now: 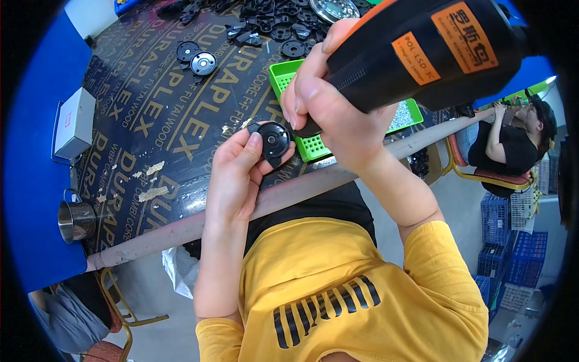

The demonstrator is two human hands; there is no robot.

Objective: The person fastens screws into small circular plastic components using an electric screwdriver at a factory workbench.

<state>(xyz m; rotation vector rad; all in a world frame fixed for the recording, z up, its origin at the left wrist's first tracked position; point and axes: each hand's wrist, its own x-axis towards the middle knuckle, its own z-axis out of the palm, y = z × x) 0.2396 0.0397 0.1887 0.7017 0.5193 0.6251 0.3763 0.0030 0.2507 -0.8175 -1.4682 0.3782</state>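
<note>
My left hand (pixel 238 172) holds a round black plastic part with a metal centre (pixel 274 140) just above the table's near edge. My right hand (pixel 338 108) grips a black and orange electric screwdriver (pixel 422 51), its tip pointing down at that part. Right behind both hands sits a green plastic tray (pixel 283 75) with small screws in it. Further back lie two similar round parts (pixel 198 59) and a heap of black parts (pixel 271 21).
The dark printed tabletop (pixel 151 114) has a grey front edge (pixel 181 229). A white box (pixel 75 123) and a steel mug (pixel 75 220) stand at its left. A seated person in black (pixel 512 145) is at the right, near stacked blue crates (pixel 512 259).
</note>
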